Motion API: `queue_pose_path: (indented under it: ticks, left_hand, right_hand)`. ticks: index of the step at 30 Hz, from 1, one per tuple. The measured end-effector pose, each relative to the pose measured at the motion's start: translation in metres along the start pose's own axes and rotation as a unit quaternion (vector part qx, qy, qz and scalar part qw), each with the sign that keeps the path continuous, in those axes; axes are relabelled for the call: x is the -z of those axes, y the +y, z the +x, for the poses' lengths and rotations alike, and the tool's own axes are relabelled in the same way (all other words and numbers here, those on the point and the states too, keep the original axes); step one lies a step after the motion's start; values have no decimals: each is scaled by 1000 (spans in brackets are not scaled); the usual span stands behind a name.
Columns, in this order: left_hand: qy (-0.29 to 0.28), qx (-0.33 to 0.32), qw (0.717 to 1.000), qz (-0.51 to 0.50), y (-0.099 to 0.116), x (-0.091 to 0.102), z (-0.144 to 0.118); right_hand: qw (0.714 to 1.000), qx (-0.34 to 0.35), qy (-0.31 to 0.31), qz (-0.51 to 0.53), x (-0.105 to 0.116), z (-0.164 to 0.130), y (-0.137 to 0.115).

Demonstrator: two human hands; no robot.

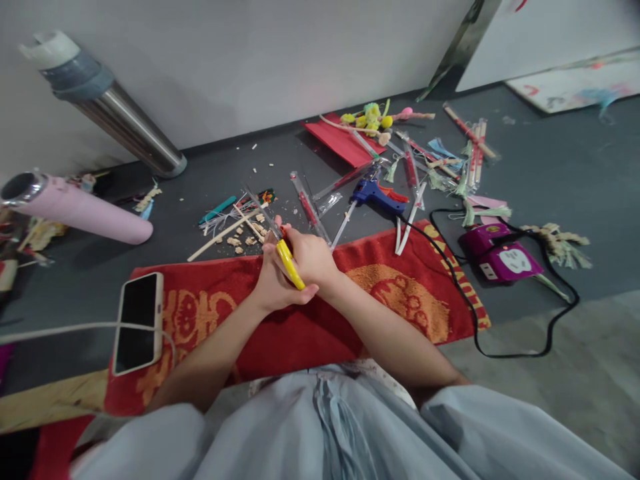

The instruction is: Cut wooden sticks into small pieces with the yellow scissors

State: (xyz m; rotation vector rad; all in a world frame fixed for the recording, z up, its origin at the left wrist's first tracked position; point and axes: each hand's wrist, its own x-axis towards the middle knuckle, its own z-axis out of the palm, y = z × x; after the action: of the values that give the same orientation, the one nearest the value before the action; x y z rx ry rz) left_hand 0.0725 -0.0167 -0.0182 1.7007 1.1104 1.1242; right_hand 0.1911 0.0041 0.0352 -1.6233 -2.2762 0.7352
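Both of my hands meet above a red towel (pixel 310 333) spread on the dark floor. My right hand (pixel 311 257) grips yellow-handled scissors (pixel 289 261), blades pointing up-left toward a pile of small cut wood bits (pixel 250 235). My left hand (pixel 274 283) is closed just under the scissors' handles, touching the right hand; what it holds is hidden. A thin wooden stick (pixel 225 235) lies just beyond the hands.
A phone (pixel 137 321) on a white cable lies on the towel's left end. A blue glue gun (pixel 376 193), a purple power strip (pixel 500 257) with black cord, red paper (pixel 343 141), pompoms and packaged sticks litter the floor beyond. A pink roll (pixel 80 212) and a metal tube (pixel 120 123) lie at left.
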Motion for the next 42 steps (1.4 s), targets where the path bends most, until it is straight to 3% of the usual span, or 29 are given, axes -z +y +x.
queue_pose_path:
  ticks: [4,8,11,14,17,20,22,24,29,35,42]
  left_hand:
    - [-15,-18,999,36,-2,1,-1]
    - [-41,11,999,6,-4,3,1]
    - [19,-20,999,-30,-5,4,6]
    - [116,-81,990,-26,-2,10,11]
    - [196,-129,970,68,3,21,14]
    - [264,-192,919,223,9,34,16]
    - [272,-208,886,314,12,40,18]
    - [267,-203,871,359,13,44,19]
    - [246,-150,885,365,8,46,21]
    - [264,-159,886,345,6,46,20]
    - [262,-114,903,321,6,44,19]
  right_hand:
    - [1000,-4,10,-5,1,-1,0]
    - [999,-10,49,-14,1,-1,3]
    - [996,-18,85,-14,2,0,7]
    - [993,-30,115,-17,5,2,12]
    - [989,-40,137,-27,7,4,16]
    - [989,-42,139,-42,7,4,17]
    - [989,-29,133,-52,6,3,16]
    - [990,-12,128,-62,4,2,15]
    - [991,13,115,-65,1,1,14]
    - [990,33,124,-51,-1,2,17]
    - [991,36,122,-40,-2,3,17]
